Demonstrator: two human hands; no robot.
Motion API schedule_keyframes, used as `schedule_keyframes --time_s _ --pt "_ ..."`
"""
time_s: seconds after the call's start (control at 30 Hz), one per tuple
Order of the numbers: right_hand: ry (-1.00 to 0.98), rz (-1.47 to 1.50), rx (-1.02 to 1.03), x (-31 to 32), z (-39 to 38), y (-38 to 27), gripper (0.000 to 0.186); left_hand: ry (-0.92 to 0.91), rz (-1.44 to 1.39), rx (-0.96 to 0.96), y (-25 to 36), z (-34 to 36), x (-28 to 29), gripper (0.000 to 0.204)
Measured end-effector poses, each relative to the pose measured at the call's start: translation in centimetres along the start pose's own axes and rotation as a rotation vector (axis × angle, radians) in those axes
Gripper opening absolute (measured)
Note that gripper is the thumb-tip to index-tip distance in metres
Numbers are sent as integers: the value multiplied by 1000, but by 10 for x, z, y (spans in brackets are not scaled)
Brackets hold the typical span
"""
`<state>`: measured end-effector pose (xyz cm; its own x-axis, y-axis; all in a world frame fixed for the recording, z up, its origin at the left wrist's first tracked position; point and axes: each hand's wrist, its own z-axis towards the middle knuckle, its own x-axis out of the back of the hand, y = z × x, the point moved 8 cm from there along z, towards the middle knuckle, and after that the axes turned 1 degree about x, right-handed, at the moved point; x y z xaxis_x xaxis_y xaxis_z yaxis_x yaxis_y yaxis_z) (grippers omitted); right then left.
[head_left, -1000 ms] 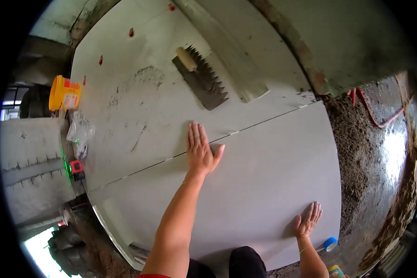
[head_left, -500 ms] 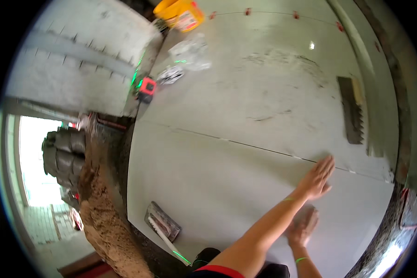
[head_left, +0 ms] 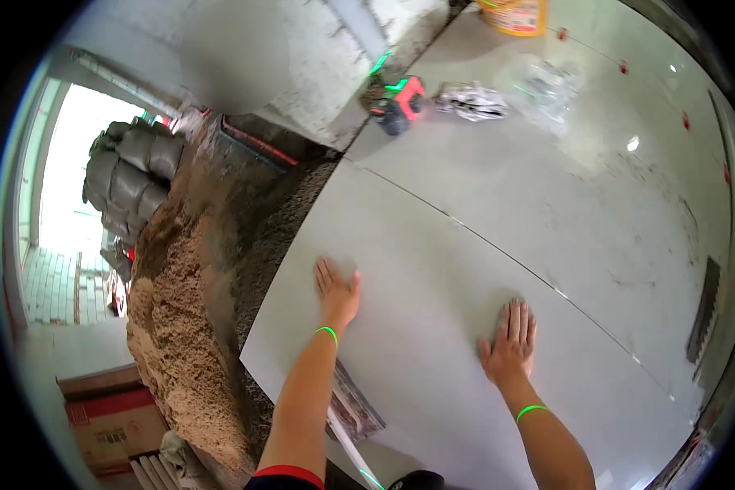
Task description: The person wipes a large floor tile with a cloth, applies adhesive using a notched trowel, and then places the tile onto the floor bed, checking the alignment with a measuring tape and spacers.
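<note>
My left hand (head_left: 337,291) lies open on the near large pale tile (head_left: 416,286), fingers spread, close to its left edge. On the same tile, farther right, my right hand (head_left: 510,341) rests flat with fingers stretched out, short of the narrow joint (head_left: 483,237) along the tile's far side. Neither hand holds anything. Partly behind my left forearm lies a tool with a rectangular dark head (head_left: 355,402) and a long white handle (head_left: 349,445). Bright green light crosses both wrists and that handle.
On the far tile stand a red-and-black laser level (head_left: 398,104), a crumpled cloth (head_left: 471,101), a clear plastic bag (head_left: 547,86) and a yellow bucket (head_left: 514,15). A notched trowel (head_left: 705,310) lies right. Sand (head_left: 171,327), filled sacks (head_left: 135,167) and cardboard boxes (head_left: 114,429) are left.
My left hand has gone from near the joint on the right to the tile's left part. My right hand has moved forward, toward the joint. The view has swung left.
</note>
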<state>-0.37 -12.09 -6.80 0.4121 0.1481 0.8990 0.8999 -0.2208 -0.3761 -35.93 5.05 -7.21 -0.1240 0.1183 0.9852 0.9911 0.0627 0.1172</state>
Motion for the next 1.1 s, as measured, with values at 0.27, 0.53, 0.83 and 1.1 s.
schedule_keyframes --time_s 0.27,0.53,0.83,1.1 --pt "97 -132 -280 19 129 -64 92 118 -5 -120 32 140 14 74" --pt "274 -221 -134 20 140 -65 83 564 -462 -39 49 233 68 42" --pt "261 -233 -148 20 144 -68 83 229 -702 188 23 284 50 24" --pt "279 -180 -133 17 147 -70 90 -97 -914 197 15 302 36 31"
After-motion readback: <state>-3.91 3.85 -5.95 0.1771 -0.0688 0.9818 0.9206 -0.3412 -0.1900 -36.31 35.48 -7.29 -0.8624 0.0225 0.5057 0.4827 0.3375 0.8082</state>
